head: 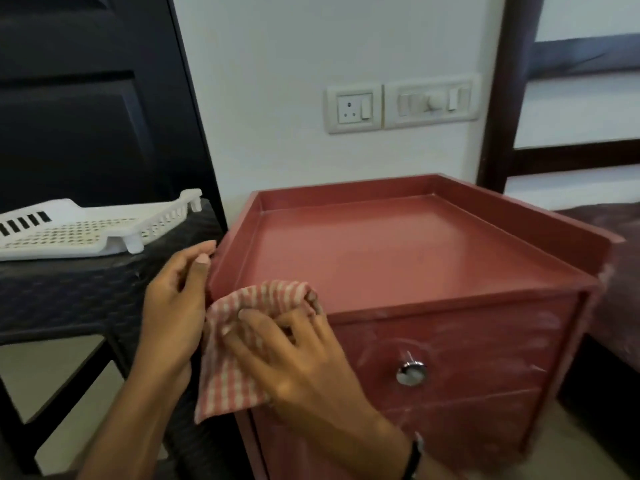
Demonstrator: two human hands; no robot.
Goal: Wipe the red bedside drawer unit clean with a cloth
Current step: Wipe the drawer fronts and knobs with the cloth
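Cloth pressed at the near left corner of the red unit

The checked cloth (pixel 239 341) is clasped under the right hand (pixel 298 362) at the front left corner of the red drawer unit (pixel 415 271), which stands on the floor by the wall; the left hand (pixel 176 299) is laid open-fingered against the left rim, its grip holding nothing. Pale smears are seen around the knob (pixel 411 371); firm, overlapping strokes are advised there, then the recessed top.

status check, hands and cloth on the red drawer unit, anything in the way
Right hand pressing checked cloth on red drawer unit near-left corner. Left hand at left rim, empty. Top tray bare, nothing blocking.
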